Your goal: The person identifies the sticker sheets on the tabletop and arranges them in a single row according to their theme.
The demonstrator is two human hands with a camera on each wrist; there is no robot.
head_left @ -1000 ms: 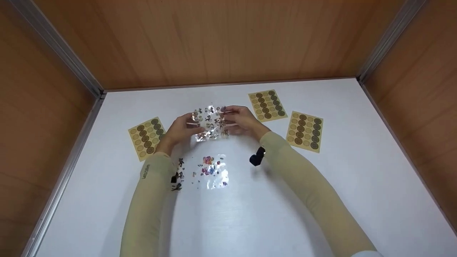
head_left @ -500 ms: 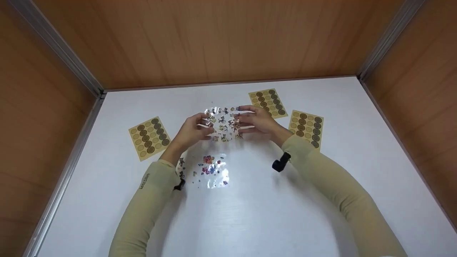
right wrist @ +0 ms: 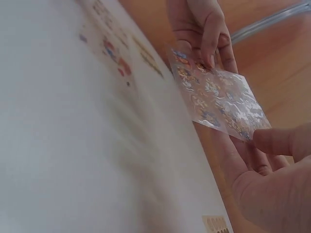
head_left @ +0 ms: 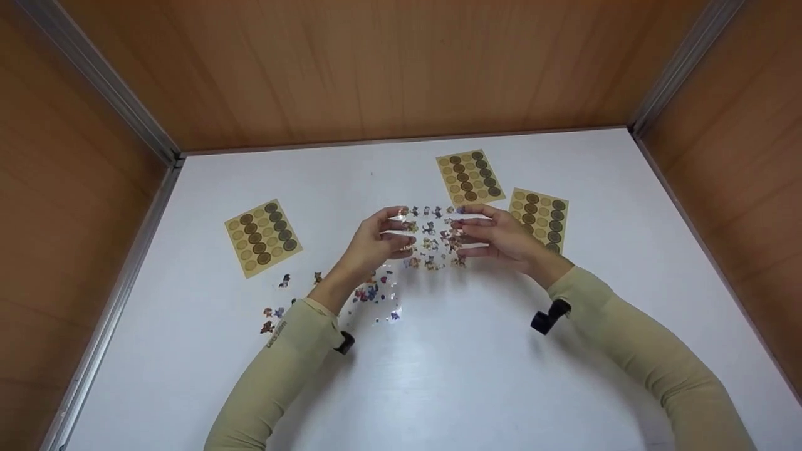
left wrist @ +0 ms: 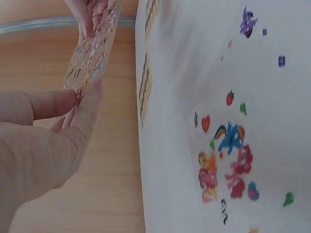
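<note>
A clear sticker sheet (head_left: pixel 430 238) printed with small cartoon figures is held above the table between both hands. My left hand (head_left: pixel 373 244) pinches its left edge, thumb on top and fingers beneath, as the left wrist view shows. At the opposite edge my right hand (head_left: pixel 501 235) pinches it the same way; the right wrist view shows the thumb on the glossy sheet (right wrist: pixel 218 99). Below the hands, a second clear sheet with colourful pony stickers (head_left: pixel 369 293) lies on the table, partly covered by the left forearm. Another clear sheet with small figures (head_left: pixel 267 327) lies farther left, also partly hidden.
One yellow sheet of round stickers (head_left: pixel 263 238) lies at the left. Two similar ones lie at the right, a back sheet (head_left: pixel 470 176) and a nearer sheet (head_left: pixel 539 216) partly behind the right hand. Wooden walls (head_left: pixel 401 69) enclose the white table (head_left: pixel 438 376).
Both hands have carried the clear sticker sheet to the right and slightly nearer. The left forearm now covers part of the pony sticker sheet, and more of the leftmost clear sheet shows.
</note>
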